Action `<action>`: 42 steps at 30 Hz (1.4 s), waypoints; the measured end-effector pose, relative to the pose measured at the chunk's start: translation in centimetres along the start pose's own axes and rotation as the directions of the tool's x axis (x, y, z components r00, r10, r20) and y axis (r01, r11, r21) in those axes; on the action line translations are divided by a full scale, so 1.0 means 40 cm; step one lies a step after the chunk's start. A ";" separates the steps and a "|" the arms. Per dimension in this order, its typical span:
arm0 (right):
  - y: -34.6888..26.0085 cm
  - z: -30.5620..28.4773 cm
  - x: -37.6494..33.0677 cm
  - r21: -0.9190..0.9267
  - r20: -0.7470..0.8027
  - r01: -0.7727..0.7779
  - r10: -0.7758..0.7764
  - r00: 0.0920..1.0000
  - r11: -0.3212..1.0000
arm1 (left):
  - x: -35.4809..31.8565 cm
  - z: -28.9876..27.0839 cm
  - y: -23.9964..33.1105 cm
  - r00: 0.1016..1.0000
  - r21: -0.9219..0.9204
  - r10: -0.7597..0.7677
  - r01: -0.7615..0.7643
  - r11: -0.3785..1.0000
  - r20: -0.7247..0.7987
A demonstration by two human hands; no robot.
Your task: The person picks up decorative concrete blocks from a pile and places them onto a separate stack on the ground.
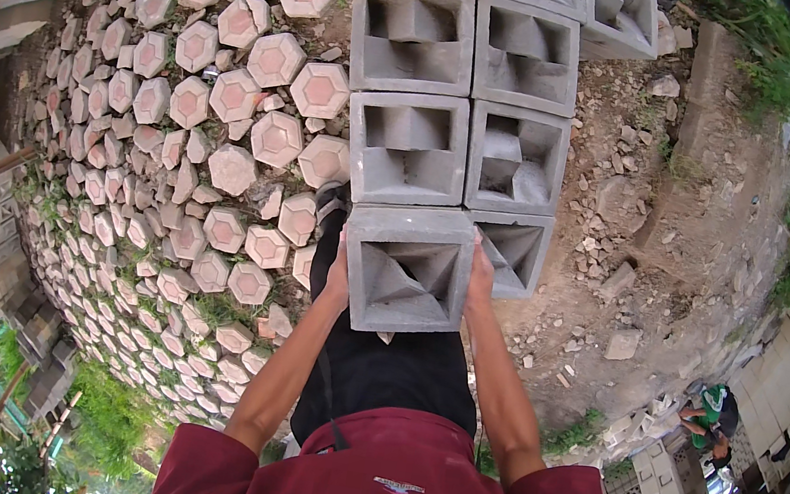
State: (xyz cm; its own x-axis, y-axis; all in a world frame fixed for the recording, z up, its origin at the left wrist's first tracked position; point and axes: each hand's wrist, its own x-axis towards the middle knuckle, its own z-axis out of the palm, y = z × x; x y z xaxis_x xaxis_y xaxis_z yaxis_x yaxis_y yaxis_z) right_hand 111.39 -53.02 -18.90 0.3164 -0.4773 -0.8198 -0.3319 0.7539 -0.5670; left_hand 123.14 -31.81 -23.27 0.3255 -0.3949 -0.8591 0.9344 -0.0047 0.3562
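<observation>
I hold a grey square concrete vent block (409, 271) with a hollow, stepped face between both hands. My left hand (340, 275) presses its left side and my right hand (480, 277) presses its right side. The block hangs just in front of several like blocks (465, 105) laid in two rows on the ground, next to the nearest one (516, 249).
A heap of hexagonal paving stones (231, 123) with pink centres covers the ground to the left. Bare dirt with loose rubble (635, 261) lies to the right. Another person (709, 418) crouches at the far lower right beside stacked blocks (661, 477).
</observation>
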 end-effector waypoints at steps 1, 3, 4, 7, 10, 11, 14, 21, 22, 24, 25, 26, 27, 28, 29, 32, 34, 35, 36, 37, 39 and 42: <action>0.017 -0.015 0.011 -0.018 -0.017 0.020 -0.020 1.000 1.000 | -0.010 0.016 0.007 1.000 -0.015 -0.015 0.014 1.000 -0.025; 0.039 -0.027 0.031 -0.059 -0.043 0.060 -0.063 0.997 0.996 | -0.020 0.033 0.025 0.999 -0.023 -0.042 0.041 0.999 -0.027; 0.044 -0.029 0.034 -0.046 -0.052 0.062 -0.064 0.997 0.997 | -0.022 0.039 0.030 0.998 -0.030 -0.052 0.051 0.998 -0.028; 0.036 -0.015 0.031 -0.042 -0.067 0.035 -0.038 0.997 0.999 | -0.033 0.050 0.044 0.998 -0.048 -0.048 0.049 0.998 0.027; 0.029 -0.029 0.030 -0.103 -0.082 -0.009 0.000 0.997 0.995 | -0.039 0.078 0.062 0.997 -0.045 -0.052 0.055 0.997 0.053; 0.036 -0.034 0.036 -0.123 -0.101 0.004 -0.017 0.995 0.992 | -0.042 0.091 0.067 0.998 -0.018 -0.032 0.034 0.999 0.058; 0.029 -0.023 0.024 -0.147 -0.094 0.061 -0.076 0.993 0.987 | -0.051 0.092 0.073 0.998 0.042 -0.003 0.001 0.999 0.055; 0.041 -0.034 0.005 -0.323 -0.101 0.210 -0.254 0.962 0.923 | -0.042 0.037 0.123 0.991 0.221 -0.129 0.122 0.968 0.020; 0.049 -0.023 0.017 -0.341 -0.060 0.180 -0.212 0.975 0.923 | -0.029 -0.041 0.129 0.989 0.179 -0.084 0.060 0.982 0.126; 0.075 -0.085 0.064 -0.335 -0.095 0.097 -0.136 0.986 0.937 | -0.115 0.064 0.190 0.988 0.287 0.026 0.019 0.958 -0.154; 0.080 -0.134 0.080 -0.265 -0.176 0.195 -0.246 0.953 0.944 | -0.138 0.121 0.214 0.996 0.313 0.058 -0.032 0.949 -0.072; 0.055 -0.145 0.059 -0.279 -0.165 0.198 -0.250 0.954 0.940 | -0.155 0.125 0.237 0.995 0.313 0.100 -0.089 0.945 -0.017; 0.025 -0.150 0.038 -0.281 -0.150 0.204 -0.253 0.956 0.938 | -0.169 0.133 0.267 0.988 0.319 0.147 -0.151 0.936 0.038; -0.005 -0.124 0.000 -0.295 -0.123 0.204 -0.250 0.960 0.933 | -0.184 0.119 0.296 0.978 0.308 0.195 -0.210 0.928 0.079; -0.035 -0.104 -0.044 -0.300 -0.101 0.234 -0.275 0.956 0.925 | -0.197 0.107 0.324 0.964 0.297 0.237 -0.264 0.918 0.123; -0.083 -0.079 -0.163 -0.199 -0.087 0.388 -0.411 0.908 0.900 | -0.283 0.154 0.373 0.928 0.136 0.231 -0.280 0.950 0.293; -0.081 -0.061 -0.265 -0.116 -0.144 0.403 -0.417 0.897 0.908 | -0.339 0.172 0.390 0.873 0.044 0.202 -0.246 0.968 0.443; -0.063 -0.050 -0.320 -0.063 -0.179 0.409 -0.414 0.893 0.910 | -0.376 0.175 0.389 0.873 0.097 0.150 -0.219 0.971 0.463; -0.062 -0.042 -0.387 -0.012 -0.216 0.424 -0.416 0.883 0.906 | -0.411 0.186 0.387 0.861 0.143 0.078 -0.172 0.975 0.502; -0.069 0.001 -0.484 0.037 -0.247 0.395 -0.374 0.894 0.918 | -0.437 0.189 0.384 0.848 0.188 0.011 -0.131 0.973 0.530; -0.019 0.045 -0.609 0.360 -0.253 0.428 -0.355 0.900 0.829 | -0.487 0.215 0.363 0.780 0.299 -0.143 -0.059 0.952 0.609; 0.088 0.085 -0.753 0.578 -0.312 0.458 -0.336 0.889 0.676 | -0.530 0.232 0.331 0.691 0.494 -0.354 -0.005 0.869 0.630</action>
State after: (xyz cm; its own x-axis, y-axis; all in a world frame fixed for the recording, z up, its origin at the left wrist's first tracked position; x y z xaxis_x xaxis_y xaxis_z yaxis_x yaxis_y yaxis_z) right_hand 103.73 -34.45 4.10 0.1157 -0.8181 -0.5633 0.4340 0.5518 -0.7122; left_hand 127.28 -32.03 3.07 -0.1975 -0.8502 -0.4881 0.7390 -0.4563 0.4957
